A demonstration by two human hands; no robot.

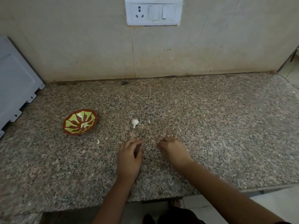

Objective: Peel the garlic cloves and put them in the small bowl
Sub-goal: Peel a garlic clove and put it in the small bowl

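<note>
The small bowl (80, 122), red-brown with a green pattern, stands on the granite counter (210, 126) at the left and holds a few peeled garlic cloves (84, 125). A white garlic bulb (135, 122) lies at the middle of the counter. One loose clove (98, 141) lies in front of the bowl. My left hand (129, 157) rests on the counter below the bulb, its fingers loosely curled with nothing seen in them. My right hand (171, 147) is beside it with its fingers curled tight. A small pale piece that looks like a garlic clove (168, 136) shows at its fingertips.
A grey-white appliance (16, 81) stands at the left edge of the counter. A tiled wall with a socket and switch plate (153, 11) rises behind. Small scraps of peel (142, 125) lie near the bulb. The counter's front edge runs just below my forearms.
</note>
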